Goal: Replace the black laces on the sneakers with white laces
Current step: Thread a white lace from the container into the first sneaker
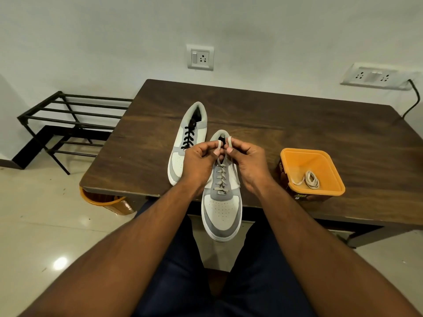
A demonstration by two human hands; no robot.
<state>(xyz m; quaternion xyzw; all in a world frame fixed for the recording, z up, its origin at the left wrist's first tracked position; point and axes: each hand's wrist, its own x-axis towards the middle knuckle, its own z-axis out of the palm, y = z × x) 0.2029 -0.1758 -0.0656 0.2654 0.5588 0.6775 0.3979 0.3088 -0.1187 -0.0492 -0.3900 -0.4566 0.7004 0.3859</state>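
Two white and grey sneakers lie on a dark wooden table [297,133]. The near sneaker [223,213] sticks out over the table's front edge and carries a white lace [221,177] through its eyelets. Above its tongue, my left hand [201,160] pinches one loop of that lace and my right hand [248,159] pinches the other, knuckles almost touching. The far sneaker [183,154], to the left, is strung with a black lace [188,136]. A second white lace [309,180] lies coiled in an orange tub [334,177] at the right.
A black metal rack [68,120] stands on the floor left of the table. An orange bin [107,202] sits under the table's front left corner. Wall sockets and a black cable [413,99] are behind the table. My knees are below the table's front edge.
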